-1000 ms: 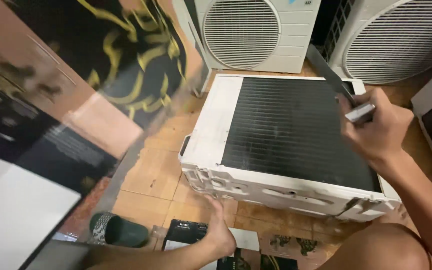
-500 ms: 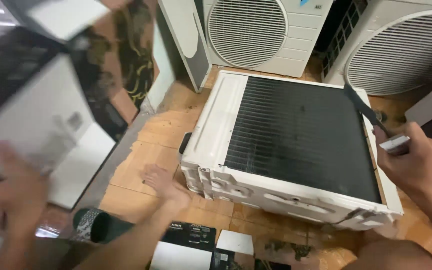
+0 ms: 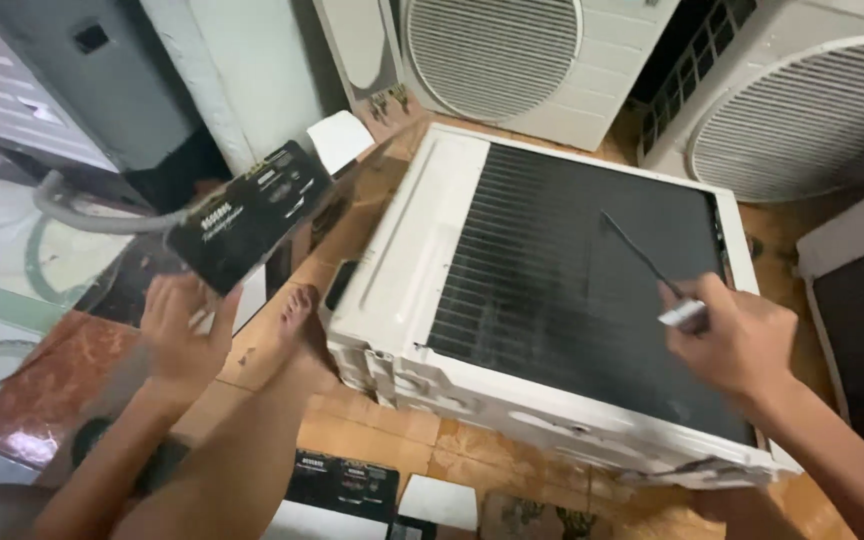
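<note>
The thin dark tool [image 3: 642, 255], a slim straight rod with a pale grip end, is pinched in the right hand [image 3: 737, 340], fingers closed round its base; its tip slants up and left over the black finned coil [image 3: 572, 290] of the white air-conditioner unit [image 3: 402, 260] lying flat on the floor. Whether the tip touches the fins is hard to tell. The coil is a fine grid of close ridges, matte and dark, framed by a white casing whose near edge is lumpy with moulded clips and brackets; its near right corner runs under the forearm.

The left hand [image 3: 184, 335] is up with fingers spread wide, palm away, just below a black rectangular box [image 3: 252, 215] with pale print, blurred; I cannot tell whether the fingertips touch it. A bare foot [image 3: 302, 325] lies just beside the unit's left edge on the orange-brown tiled floor [image 3: 372, 430].

Behind stand two more white units with round slatted fan grilles [image 3: 497, 50], both cut off by the frame. A grey hose [image 3: 92, 215] curves at the left, its ends hidden.
</note>
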